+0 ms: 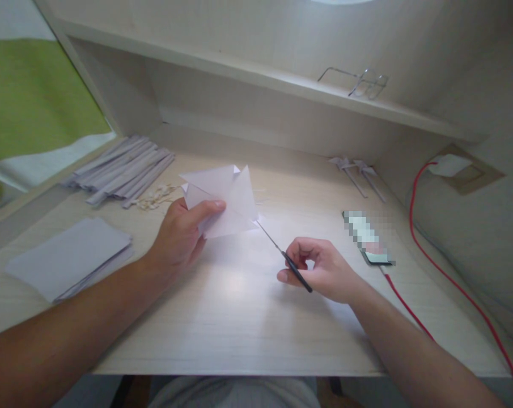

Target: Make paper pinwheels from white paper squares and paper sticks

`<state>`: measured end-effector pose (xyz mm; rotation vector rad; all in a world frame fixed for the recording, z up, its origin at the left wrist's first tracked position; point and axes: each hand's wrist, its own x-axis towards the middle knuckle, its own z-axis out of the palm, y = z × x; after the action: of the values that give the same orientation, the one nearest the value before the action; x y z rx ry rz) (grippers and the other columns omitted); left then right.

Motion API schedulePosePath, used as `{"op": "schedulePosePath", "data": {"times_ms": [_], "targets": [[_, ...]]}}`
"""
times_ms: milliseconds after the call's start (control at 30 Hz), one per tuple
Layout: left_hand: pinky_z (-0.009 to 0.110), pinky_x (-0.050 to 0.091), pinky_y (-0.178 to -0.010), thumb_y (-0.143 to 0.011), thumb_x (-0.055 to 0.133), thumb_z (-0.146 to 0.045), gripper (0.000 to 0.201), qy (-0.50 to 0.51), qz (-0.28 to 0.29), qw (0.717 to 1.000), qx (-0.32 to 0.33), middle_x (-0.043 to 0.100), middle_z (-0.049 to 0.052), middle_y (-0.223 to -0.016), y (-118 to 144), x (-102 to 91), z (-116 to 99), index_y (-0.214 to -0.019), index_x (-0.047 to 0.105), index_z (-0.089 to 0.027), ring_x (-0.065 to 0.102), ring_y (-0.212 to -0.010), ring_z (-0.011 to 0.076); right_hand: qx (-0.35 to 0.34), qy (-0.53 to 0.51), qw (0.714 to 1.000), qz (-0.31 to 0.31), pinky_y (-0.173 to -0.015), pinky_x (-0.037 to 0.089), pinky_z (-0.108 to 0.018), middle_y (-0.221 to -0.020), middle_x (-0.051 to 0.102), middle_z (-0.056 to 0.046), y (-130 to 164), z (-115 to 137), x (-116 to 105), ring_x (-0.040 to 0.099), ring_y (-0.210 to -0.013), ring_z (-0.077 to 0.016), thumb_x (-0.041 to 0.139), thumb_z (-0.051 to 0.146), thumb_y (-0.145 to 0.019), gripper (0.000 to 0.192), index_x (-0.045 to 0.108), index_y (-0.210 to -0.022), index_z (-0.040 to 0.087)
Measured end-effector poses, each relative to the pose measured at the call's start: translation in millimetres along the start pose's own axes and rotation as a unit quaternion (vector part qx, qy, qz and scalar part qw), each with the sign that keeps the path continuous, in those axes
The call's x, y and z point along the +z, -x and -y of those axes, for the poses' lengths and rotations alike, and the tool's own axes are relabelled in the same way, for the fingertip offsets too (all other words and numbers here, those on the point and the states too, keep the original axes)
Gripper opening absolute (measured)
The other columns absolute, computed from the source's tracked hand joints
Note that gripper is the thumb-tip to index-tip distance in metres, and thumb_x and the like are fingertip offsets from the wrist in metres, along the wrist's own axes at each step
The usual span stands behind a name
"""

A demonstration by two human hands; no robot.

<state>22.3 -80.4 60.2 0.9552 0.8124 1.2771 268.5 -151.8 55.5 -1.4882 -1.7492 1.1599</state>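
Note:
My left hand [180, 238] holds a folded white paper [226, 198] up above the desk, thumb on its front face. The paper has several triangular flaps. My right hand [319, 269] grips a pair of scissors [288, 262] with black handles. Their thin metal blades point up and left, and the tips reach the paper's lower right corner. A white sheet [239, 266] lies flat on the desk under both hands.
A stack of white sheets [71, 258] lies at the left. Rolled paper sticks [120, 170] and small scraps [156, 196] sit behind it. Two paper pinwheels [358, 173] lie at the back right, near a phone [369, 238] on a red cable [447, 283]. Glasses [364, 84] rest on the shelf.

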Motion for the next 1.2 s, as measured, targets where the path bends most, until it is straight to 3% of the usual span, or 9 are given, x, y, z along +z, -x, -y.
{"op": "schedulePosePath", "data": {"times_ms": [933,1200], "targets": [[0.026,0.055,-0.071,-0.073,0.078,-0.027,0.02,-0.021,-0.001,1.0,0.004,0.079,0.0,-0.091,0.2,0.3,-0.5,-0.093,0.076,-0.024,0.071,-0.082,0.021,-0.006,-0.004,1.0,-0.013,-0.05,0.032,-0.025,-0.06,0.049,0.004,-0.6,-3.8,0.6,0.042,-0.057,-0.0113,0.086,0.046,-0.073,0.039,0.059,-0.066,0.019],[0.026,0.054,-0.068,-0.073,0.079,-0.025,0.018,-0.001,-0.006,1.0,0.02,0.077,0.004,-0.086,-1.0,-0.1,0.8,-0.088,0.075,-0.016,0.07,-0.074,0.0193,0.021,-0.02,1.0,0.0,-0.051,0.03,-0.025,-0.059,0.047,0.005,-2.1,-2.3,2.1,0.041,-0.057,-0.0103,0.087,0.047,-0.071,0.043,0.056,-0.063,0.019]]}}
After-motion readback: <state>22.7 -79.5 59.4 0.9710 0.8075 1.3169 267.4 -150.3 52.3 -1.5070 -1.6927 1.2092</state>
